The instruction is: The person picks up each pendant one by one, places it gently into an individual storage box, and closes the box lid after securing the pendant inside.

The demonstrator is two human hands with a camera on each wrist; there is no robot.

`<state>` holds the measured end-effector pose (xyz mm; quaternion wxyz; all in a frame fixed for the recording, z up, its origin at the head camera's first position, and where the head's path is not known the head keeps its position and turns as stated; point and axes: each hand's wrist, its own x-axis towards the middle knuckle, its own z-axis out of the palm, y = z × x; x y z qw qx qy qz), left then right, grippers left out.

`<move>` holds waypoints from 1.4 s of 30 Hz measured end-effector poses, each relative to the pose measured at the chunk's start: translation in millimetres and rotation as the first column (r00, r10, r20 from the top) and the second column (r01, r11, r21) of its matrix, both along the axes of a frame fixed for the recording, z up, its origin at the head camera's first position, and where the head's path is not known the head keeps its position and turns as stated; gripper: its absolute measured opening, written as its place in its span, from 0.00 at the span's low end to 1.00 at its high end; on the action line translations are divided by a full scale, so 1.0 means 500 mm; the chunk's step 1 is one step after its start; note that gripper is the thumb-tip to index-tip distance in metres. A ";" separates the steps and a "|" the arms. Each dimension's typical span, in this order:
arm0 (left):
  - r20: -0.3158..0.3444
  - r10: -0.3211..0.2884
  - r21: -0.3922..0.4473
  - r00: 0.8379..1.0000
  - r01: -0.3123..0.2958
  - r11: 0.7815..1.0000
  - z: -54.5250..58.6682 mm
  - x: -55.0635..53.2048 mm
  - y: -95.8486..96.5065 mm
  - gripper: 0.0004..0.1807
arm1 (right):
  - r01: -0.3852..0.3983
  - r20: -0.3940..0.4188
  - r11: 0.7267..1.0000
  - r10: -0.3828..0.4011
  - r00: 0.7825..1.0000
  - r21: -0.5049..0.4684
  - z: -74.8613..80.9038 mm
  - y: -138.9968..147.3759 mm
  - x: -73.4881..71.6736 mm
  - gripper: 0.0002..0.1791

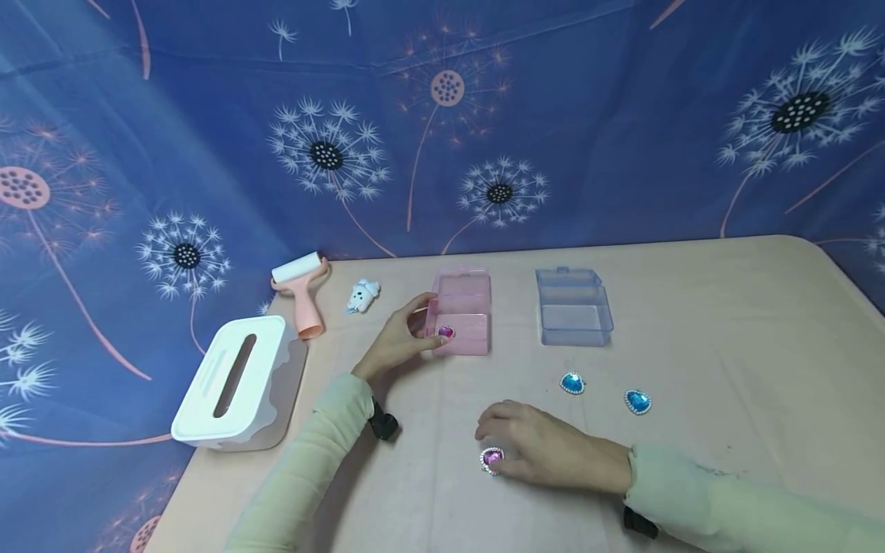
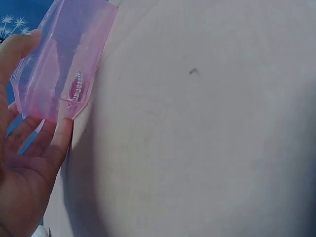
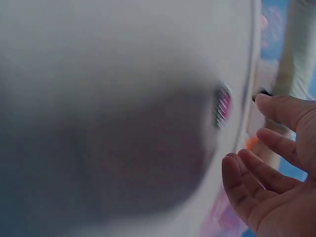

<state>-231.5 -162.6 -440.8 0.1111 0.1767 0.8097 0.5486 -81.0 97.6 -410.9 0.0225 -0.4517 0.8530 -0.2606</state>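
Note:
My left hand (image 1: 397,338) grips the left edge of an open pink plastic box (image 1: 473,334), thumb on one side and fingers on the other in the left wrist view. Inside the box lies a pink gem with a beaded silver rim (image 2: 75,89). Over the table, my right hand (image 1: 542,445) hovers beside a second pink gem (image 1: 492,460). The right wrist view shows that gem (image 3: 223,105) apart from the loosely bent fingers, and nothing in the hand. Two blue gems (image 1: 572,382) lie further right, in front of an open blue plastic box (image 1: 574,315).
A white tissue box (image 1: 238,384) stands at the left table edge. Behind it lie a lint roller (image 1: 302,296) with a peach handle and a small pale blue figure (image 1: 362,296). A blue dandelion-print cloth (image 1: 588,138) hangs along the back edge.

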 end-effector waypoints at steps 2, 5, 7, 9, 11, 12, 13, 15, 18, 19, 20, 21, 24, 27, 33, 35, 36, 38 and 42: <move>0.002 0.004 0.001 1.000 -0.004 1.000 0.000 0.000 0.000 0.45 | -0.031 -0.024 1.000 0.031 0.999 0.001 -0.013 0.003 0.016 0.10; 0.003 0.002 0.003 1.000 -0.002 1.000 0.000 0.000 0.000 0.44 | -0.068 -0.074 0.998 0.067 0.995 -0.011 -0.026 0.005 0.027 0.08; 0.011 -0.004 0.002 1.000 0.004 1.000 0.009 0.003 0.002 0.45 | -0.087 -0.105 0.996 0.085 0.991 -0.022 -0.032 0.005 0.027 0.08; 0.011 -0.008 0.002 1.000 0.008 1.000 0.010 0.005 0.002 0.45 | -0.099 -0.152 0.995 0.093 0.984 -0.031 -0.036 0.005 0.026 0.08; 0.024 -0.013 0.010 1.000 0.013 1.000 0.023 0.010 0.004 0.45 | -0.103 -0.170 0.994 0.096 0.981 -0.037 -0.039 0.003 0.026 0.07; 0.033 -0.015 0.015 0.999 0.015 1.000 0.030 0.014 0.005 0.45 | -0.103 -0.177 0.994 0.094 0.980 -0.042 -0.039 0.001 0.026 0.07; 0.032 -0.018 0.017 0.999 0.017 1.000 0.030 0.014 0.005 0.45 | -0.099 -0.178 0.994 0.090 0.980 -0.044 -0.040 0.000 0.027 0.07; 0.042 -0.029 0.024 0.999 0.028 0.999 0.047 0.022 0.008 0.45 | -0.089 -0.163 0.995 0.081 0.983 -0.040 -0.040 -0.002 0.028 0.06; 0.051 -0.032 0.027 0.998 0.030 0.999 0.060 0.026 0.009 0.45 | -0.075 -0.138 0.997 0.073 0.988 -0.015 -0.038 -0.005 0.026 0.05; 0.051 -0.031 0.026 0.998 0.030 0.999 0.060 0.026 0.008 0.45 | -0.073 -0.131 0.997 0.072 0.989 -0.004 -0.036 -0.006 0.025 0.05; 0.051 -0.030 0.027 0.998 0.029 0.999 0.060 0.026 0.008 0.45 | -0.071 -0.129 0.997 0.071 0.989 0.004 -0.034 -0.007 0.024 0.05; 0.052 -0.029 0.025 0.998 0.028 0.999 0.060 0.026 0.007 0.45 | -0.072 -0.134 0.997 0.072 0.988 0.007 -0.032 -0.009 0.022 0.05; 0.055 -0.034 0.025 0.998 0.033 0.999 0.058 0.026 0.007 0.45 | -0.068 -0.142 0.998 0.066 0.988 -0.008 -0.021 -0.013 0.014 0.05; 0.060 -0.040 0.033 0.997 0.038 0.999 0.057 0.026 0.008 0.44 | -0.054 -0.147 0.997 0.046 0.988 -0.047 -0.002 -0.017 0.002 0.06; 0.063 -0.042 0.044 0.997 0.040 0.998 0.057 0.028 0.009 0.44 | 0.009 -0.134 0.993 -0.024 0.991 -0.114 0.044 -0.019 -0.025 0.07; 0.062 -0.045 0.043 0.997 0.042 0.998 0.057 0.028 0.009 0.44 | 0.027 -0.124 0.989 -0.045 0.991 -0.148 0.058 -0.020 -0.035 0.07; 0.061 -0.047 0.043 0.997 0.044 0.998 0.057 0.027 0.009 0.44 | 0.034 -0.123 0.986 -0.055 0.991 -0.165 0.066 -0.021 -0.040 0.07; 0.057 -0.049 0.042 0.997 0.047 0.998 0.054 0.025 0.008 0.45 | 0.046 -0.111 0.978 -0.069 0.991 -0.201 0.081 -0.024 -0.052 0.07; 0.042 -0.048 0.043 0.998 0.046 0.998 0.035 0.017 0.004 0.45 | 0.068 -0.116 0.965 -0.100 0.988 -0.254 0.101 -0.035 -0.083 0.08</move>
